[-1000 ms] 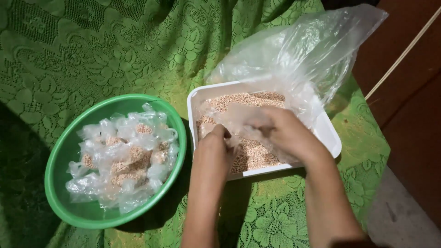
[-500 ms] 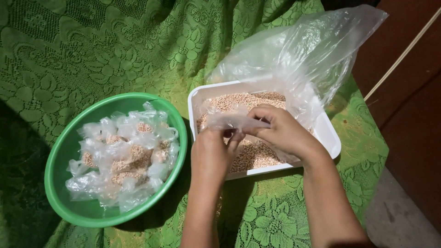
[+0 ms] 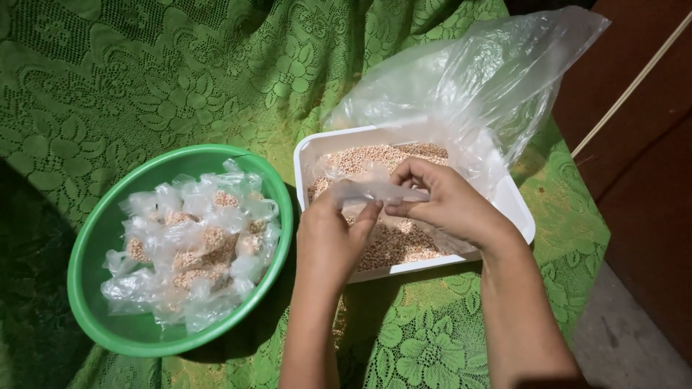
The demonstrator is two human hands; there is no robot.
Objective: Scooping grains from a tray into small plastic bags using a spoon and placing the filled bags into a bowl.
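Clear, thin plastic is stretched between both hands: a small bag (image 3: 382,191) held just above the white tray (image 3: 520,209), its long axis lying nearly level and running crosswise, from the left hand (image 3: 333,234) towards the right hand (image 3: 450,205). The left hand grips one end of the small bag with thumb and bent fingers pinched together; the right hand pinches the other end, its fingers curled over the film and knuckles turned up. Both forearms rise from the lower edge of the view, the wrists bent in over the white tray.

That tray is rectangular, smooth-walled with rounded corners, and filled with small, pale tan grains (image 3: 393,245). A large, crinkled transparent bag (image 3: 476,86) billows up from the far side of the white tray. Just beside the white tray, on the left hand's side, sits a round green plastic bowl (image 3: 101,230) heaped with small filled packets (image 3: 198,241) of the same grain in clear film. Under everything lies a green lace cloth (image 3: 144,79) with a flower pattern, covering the surface.
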